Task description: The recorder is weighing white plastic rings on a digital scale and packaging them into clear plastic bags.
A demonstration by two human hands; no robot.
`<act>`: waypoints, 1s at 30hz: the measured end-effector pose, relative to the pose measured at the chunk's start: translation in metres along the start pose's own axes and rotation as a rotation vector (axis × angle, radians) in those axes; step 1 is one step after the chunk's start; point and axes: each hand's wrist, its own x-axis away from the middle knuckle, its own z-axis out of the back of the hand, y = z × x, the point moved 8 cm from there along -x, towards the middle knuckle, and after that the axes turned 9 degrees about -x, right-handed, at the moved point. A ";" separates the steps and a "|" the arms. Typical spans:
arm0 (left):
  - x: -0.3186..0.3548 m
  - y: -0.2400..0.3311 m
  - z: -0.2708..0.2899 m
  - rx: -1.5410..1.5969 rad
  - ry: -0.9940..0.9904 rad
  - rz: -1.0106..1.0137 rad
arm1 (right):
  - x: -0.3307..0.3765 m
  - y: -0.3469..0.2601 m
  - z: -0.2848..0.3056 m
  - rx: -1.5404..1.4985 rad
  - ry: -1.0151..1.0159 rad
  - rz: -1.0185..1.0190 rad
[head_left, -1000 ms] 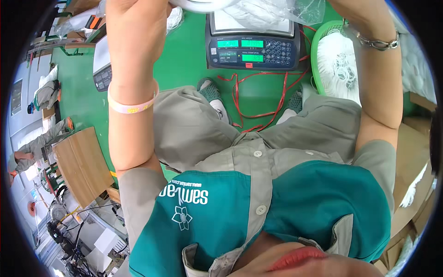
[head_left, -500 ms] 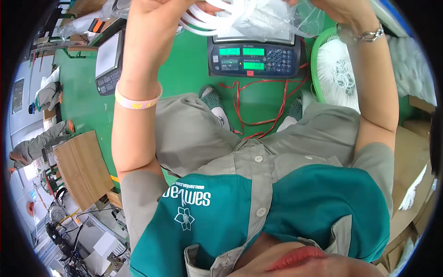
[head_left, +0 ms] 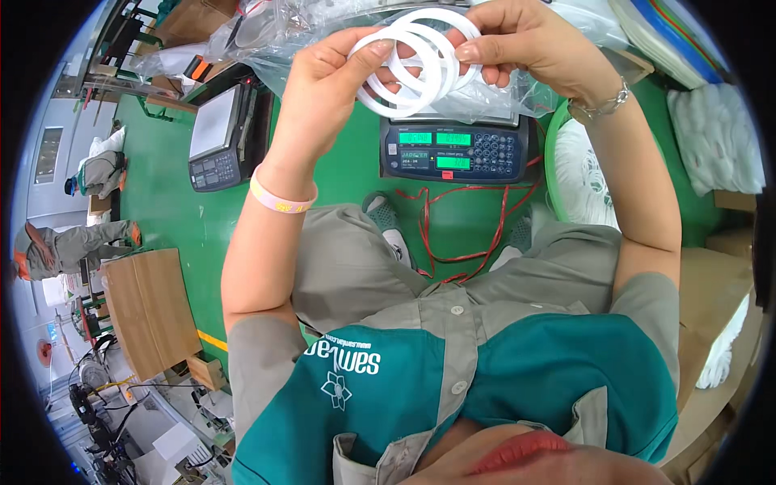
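Several white rings (head_left: 431,74) overlap between my two hands above the scale. My left hand (head_left: 343,71) pinches the nearest ring at its left side, thumb on top. With thumb and fingers my right hand (head_left: 513,47) grips the rings at their right edge. Beneath them, a clear plastic bag (head_left: 517,97) lies over the platform of the dark counting scale (head_left: 457,153), whose green displays are lit. What is inside the bag is hard to make out behind the rings and hands.
A green-rimmed basket (head_left: 553,166) of white rings stands to the right, beside a bag of white items (head_left: 715,133). A second scale (head_left: 217,133) is at the left. Red cord (head_left: 473,263) loops on the floor between my feet. A cardboard box (head_left: 153,311) stands farther left.
Both hands have come lower in view, bringing the rings away from the bag. The rings are now spread between both hands, and the bag rests on the scale.
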 end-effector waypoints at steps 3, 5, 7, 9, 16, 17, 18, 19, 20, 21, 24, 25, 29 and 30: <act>0.000 -0.002 0.002 -0.011 0.017 0.012 | -0.001 0.001 -0.001 -0.015 0.008 -0.014; -0.001 -0.004 0.002 -0.007 0.020 0.000 | 0.000 0.000 -0.003 -0.014 0.005 -0.023; -0.001 -0.004 0.002 -0.018 0.031 -0.009 | -0.001 0.002 -0.005 -0.048 -0.024 -0.025; 0.000 -0.006 0.003 0.000 0.047 0.000 | 0.000 0.001 -0.008 -0.026 -0.043 -0.005; 0.001 0.002 0.002 -0.114 0.078 -0.035 | -0.002 0.001 -0.007 0.192 -0.038 0.100; 0.000 0.003 0.001 -0.089 0.069 -0.046 | -0.001 0.001 -0.009 0.071 -0.055 0.053; 0.000 0.002 0.001 -0.089 0.068 -0.045 | 0.000 0.003 -0.012 -0.049 -0.071 0.006; 0.000 0.000 0.001 -0.066 0.060 -0.027 | 0.000 0.004 -0.012 -0.073 -0.073 0.005; 0.000 -0.002 0.001 -0.043 0.053 -0.009 | 0.001 0.003 -0.012 -0.085 -0.071 0.015; 0.000 -0.004 0.001 -0.041 0.053 -0.007 | 0.001 0.002 -0.011 -0.097 -0.069 0.023; 0.001 -0.006 0.006 0.014 0.069 -0.012 | -0.002 0.000 0.010 0.143 -0.001 0.122; 0.000 -0.004 0.007 -0.005 0.017 -0.044 | 0.001 0.000 0.021 0.273 0.070 0.131; -0.005 0.000 0.014 -0.037 0.069 -0.118 | 0.016 -0.033 0.013 0.427 0.121 0.177; -0.005 0.001 0.020 -0.036 0.104 -0.127 | 0.018 -0.041 0.015 0.687 0.163 0.240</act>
